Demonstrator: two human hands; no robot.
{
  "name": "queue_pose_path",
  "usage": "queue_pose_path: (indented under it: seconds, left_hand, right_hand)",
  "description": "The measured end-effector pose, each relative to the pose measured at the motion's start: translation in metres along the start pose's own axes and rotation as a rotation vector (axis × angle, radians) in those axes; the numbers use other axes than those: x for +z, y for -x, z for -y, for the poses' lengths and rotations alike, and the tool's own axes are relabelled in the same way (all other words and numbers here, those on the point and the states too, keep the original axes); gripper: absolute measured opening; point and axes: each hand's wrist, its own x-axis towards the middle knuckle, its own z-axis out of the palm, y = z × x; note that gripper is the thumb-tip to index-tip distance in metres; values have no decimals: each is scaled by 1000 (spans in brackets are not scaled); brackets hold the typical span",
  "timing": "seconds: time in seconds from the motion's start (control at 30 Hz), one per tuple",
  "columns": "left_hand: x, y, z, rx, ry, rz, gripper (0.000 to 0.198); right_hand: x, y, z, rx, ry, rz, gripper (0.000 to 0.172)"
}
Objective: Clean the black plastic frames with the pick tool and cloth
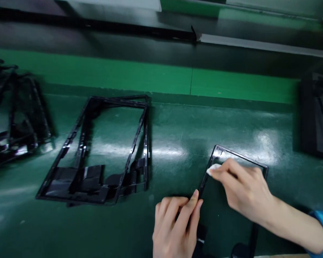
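Observation:
A thin black rectangular plastic frame lies on the green bench top at the lower right. My left hand is closed on the frame's left side, fingertips pinching the rail. In my right hand, thumb and fingers pinch a small white wipe, which touches the same rail higher up, near the upper left corner. My right wrist and forearm cover much of the frame's right side. Dark flaps or pads show inside the frame near its bottom, partly hidden and cut off by the picture's edge.
Left of my hands lie overlapping black frames with dark flaps. More black frames are heaped at the far left, blurred. A dark box-like stack stands at the right edge. A green raised strip runs along the back.

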Motion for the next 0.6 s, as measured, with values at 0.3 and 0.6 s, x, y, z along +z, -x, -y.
queue_pose_path:
  seconds: [0.3, 0.6]
  left_hand:
    - [1, 1, 2, 9, 11, -11, 28]
    - [1, 3, 5, 34, -4, 2, 30]
  right_hand:
    - [0, 3, 9, -46, -53, 44, 30]
    - [3, 7, 14, -29, -32, 19, 27]
